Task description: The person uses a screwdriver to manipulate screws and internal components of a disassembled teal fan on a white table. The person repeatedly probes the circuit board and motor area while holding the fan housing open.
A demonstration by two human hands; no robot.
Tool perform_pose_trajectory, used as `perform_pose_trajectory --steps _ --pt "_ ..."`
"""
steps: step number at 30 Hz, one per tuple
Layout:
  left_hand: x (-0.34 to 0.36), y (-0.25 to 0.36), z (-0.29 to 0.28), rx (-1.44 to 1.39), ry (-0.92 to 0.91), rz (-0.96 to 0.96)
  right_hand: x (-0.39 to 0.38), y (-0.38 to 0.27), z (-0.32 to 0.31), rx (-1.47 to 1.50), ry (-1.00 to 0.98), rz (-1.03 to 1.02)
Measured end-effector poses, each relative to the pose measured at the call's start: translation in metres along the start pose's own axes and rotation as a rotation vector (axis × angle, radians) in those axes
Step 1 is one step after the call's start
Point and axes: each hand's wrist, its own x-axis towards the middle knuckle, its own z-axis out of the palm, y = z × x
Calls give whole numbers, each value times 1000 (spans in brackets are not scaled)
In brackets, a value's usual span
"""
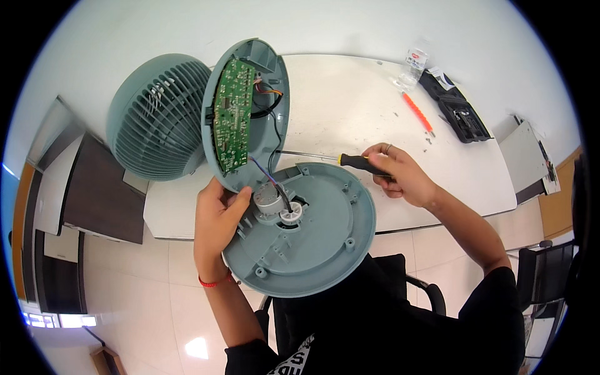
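Observation:
My left hand (pixel 220 215) is closed on the lower rim of a grey-green fan base cover (pixel 275 134), which stands tilted up with a green circuit board (pixel 232 119) inside it. Below it lies the round base plate (pixel 319 231), carrying a silver motor (pixel 269 199) and a white plastic hub (pixel 291 214). Dark wires run from the hub up to the cover. My right hand (pixel 400 172) grips a screwdriver (pixel 359 164) with a black and yellow handle. Its thin shaft points left, the tip near the wires at the cover's edge; whether it touches cannot be made out.
The round fan head (pixel 159 115) with its slatted grille rests at the left on the white table (pixel 350 87). Toward the far right are a clear bottle (pixel 412 65), an orange-red stick-like tool (pixel 417 114) and an open black tool case (pixel 459 112). Chairs (pixel 547 275) stand beyond.

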Motion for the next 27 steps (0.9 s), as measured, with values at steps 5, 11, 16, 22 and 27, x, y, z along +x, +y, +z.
perform_pose_trajectory --steps 5,11,16,22,27 --pt "2 -2 5 -73 32 21 5 10 -14 -1452 211 -1072" --pt "2 -3 -2 82 -25 15 7 18 -1 -576 154 -407" --pt "1 -1 4 -5 -25 50 6 -4 -7 364 -61 349" --pt "1 0 2 -24 -34 29 11 9 -15 -1079 120 -709" --pt "2 0 7 -56 -25 37 11 18 -13 -1052 170 -811"
